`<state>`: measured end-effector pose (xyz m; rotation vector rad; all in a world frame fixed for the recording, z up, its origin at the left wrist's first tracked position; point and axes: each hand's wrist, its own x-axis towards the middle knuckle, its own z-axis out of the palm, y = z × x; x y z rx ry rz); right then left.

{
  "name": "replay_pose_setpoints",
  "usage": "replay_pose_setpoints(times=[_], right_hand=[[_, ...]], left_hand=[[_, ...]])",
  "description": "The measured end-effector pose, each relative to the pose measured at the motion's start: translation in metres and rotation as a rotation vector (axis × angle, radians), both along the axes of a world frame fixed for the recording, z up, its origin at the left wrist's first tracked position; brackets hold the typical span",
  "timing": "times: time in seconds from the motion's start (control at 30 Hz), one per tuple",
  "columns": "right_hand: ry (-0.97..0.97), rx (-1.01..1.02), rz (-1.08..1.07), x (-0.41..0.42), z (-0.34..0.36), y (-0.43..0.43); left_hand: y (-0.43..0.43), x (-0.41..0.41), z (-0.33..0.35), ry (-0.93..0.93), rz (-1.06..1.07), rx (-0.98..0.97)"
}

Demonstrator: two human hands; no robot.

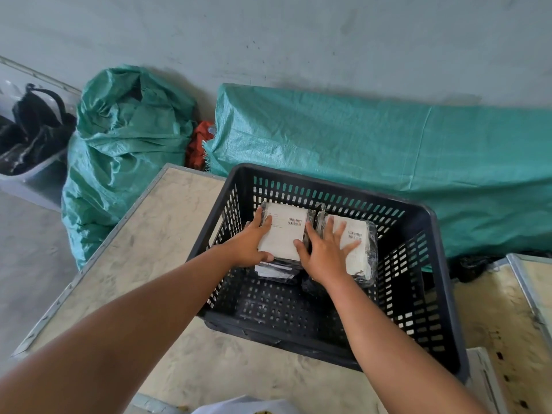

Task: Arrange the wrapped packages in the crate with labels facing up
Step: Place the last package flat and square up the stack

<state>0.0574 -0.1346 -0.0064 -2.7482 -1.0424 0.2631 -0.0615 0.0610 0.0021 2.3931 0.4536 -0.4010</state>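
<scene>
A black slotted plastic crate [424, 294] stands on a pale table. Inside it, toward the far wall, are two stacks of clear-wrapped packages. The left stack's top package [283, 231] shows a white barcode label facing up. My left hand [249, 245] grips that package's left edge, thumb at the near corner. The right stack's top package [357, 249] also has its label up. My right hand [324, 253] lies flat on it with fingers spread, its thumb touching the left package. More packages [274, 271] lie under the left stack.
The table [143, 264] has a metal-trimmed edge on the left. Behind it a stuffed green woven sack [125, 150] and a long green sack [358, 150] lean on the grey wall. A grey bin with black items [30, 138] sits far left. Another table surface [507, 318] is at right.
</scene>
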Motion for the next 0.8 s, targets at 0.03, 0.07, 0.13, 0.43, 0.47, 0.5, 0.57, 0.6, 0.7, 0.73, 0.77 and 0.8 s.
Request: replay_pose_setpoints(times=[0.03,0.07,0.13,0.43,0.47,0.5,0.57,0.6,0.7,0.73,0.77,0.8], right_hand=[[0.05,-0.026,-0.028,0.002,-0.004,-0.003],[0.075,-0.043,-0.032,0.004,-0.007,-0.004],[0.077,-0.068,-0.02,0.005,-0.011,-0.004],[0.078,-0.121,-0.024,0.006,-0.016,0.001],[0.101,-0.122,-0.027,0.006,-0.014,0.001],[0.112,-0.112,-0.028,0.006,-0.013,0.001],[0.148,-0.056,-0.035,0.006,-0.006,-0.001],[0.182,-0.011,-0.04,0.006,0.001,-0.002],[0.348,0.179,-0.087,0.008,0.021,-0.01],[0.43,0.234,-0.115,0.008,0.036,-0.014],[0.493,0.308,-0.139,0.009,0.05,-0.018],[0.511,0.369,-0.143,0.009,0.07,-0.022]], left_hand=[[0.002,0.001,-0.002,-0.014,-0.003,-0.007],[0.003,0.002,-0.004,-0.025,-0.009,-0.008],[0.004,0.004,-0.007,-0.032,-0.023,0.0],[0.016,0.016,-0.002,0.056,-0.087,-0.03],[0.013,0.015,0.001,0.055,-0.082,-0.018],[0.011,0.015,0.002,0.055,-0.077,-0.014],[0.005,0.013,0.008,0.049,-0.053,0.006],[0.0,0.012,0.015,0.051,-0.045,0.018],[-0.016,0.009,0.025,0.066,-0.038,0.07],[-0.023,0.006,0.034,0.088,-0.015,0.049],[-0.027,0.005,0.039,0.118,-0.002,0.032],[-0.034,0.001,0.047,0.153,0.004,0.015]])
